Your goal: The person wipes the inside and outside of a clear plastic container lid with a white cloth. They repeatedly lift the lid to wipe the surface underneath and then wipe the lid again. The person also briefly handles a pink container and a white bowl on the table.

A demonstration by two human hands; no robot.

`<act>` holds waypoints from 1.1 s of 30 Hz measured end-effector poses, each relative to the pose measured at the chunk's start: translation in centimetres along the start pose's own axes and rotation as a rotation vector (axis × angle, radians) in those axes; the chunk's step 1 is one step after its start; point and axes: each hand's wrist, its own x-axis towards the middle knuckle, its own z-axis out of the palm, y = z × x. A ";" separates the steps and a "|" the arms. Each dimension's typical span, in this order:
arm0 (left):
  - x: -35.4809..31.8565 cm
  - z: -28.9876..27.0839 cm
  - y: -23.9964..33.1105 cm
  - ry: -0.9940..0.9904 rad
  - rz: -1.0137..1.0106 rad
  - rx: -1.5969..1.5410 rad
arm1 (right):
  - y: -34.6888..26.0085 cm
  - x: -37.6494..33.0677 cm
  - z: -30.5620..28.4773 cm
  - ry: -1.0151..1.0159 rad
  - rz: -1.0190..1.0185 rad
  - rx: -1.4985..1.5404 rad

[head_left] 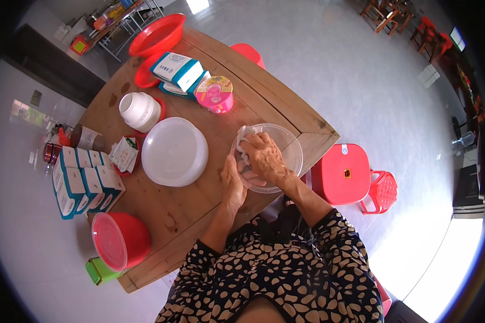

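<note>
A clear round plastic lid or shallow bowl (290, 157) is tilted over the table's near right edge. My left hand (234, 182) grips its left rim, with some fingers showing through the clear plastic. Bunched in my right hand (265, 157) is a white cloth or tissue (243, 141), pressed against the inner left side of the clear piece. Left of my hands lies a stack of translucent white round lids or plates (175, 152). Behind that stack, white bowls (139, 111) are nested on their side.
On the wooden table (194, 207) stand a pink tub (215, 96), blue-and-white packs (178, 71), a red basin (156, 35) and more packs (83, 183) at left. A red lidded container (121, 240) sits near the left corner. Red stools (341, 174) stand to the right.
</note>
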 end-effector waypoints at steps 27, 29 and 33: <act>-0.2 1.7 -0.7 0.220 0.209 0.134 | -1.5 -0.8 -0.6 0.079 -0.012 0.042; 1.0 0.3 -2.5 0.283 0.398 0.118 | -2.3 -1.0 -0.5 0.059 -0.100 0.213; -0.3 1.2 -1.4 0.223 0.285 0.056 | -2.0 -2.3 -2.0 -0.071 -0.146 0.267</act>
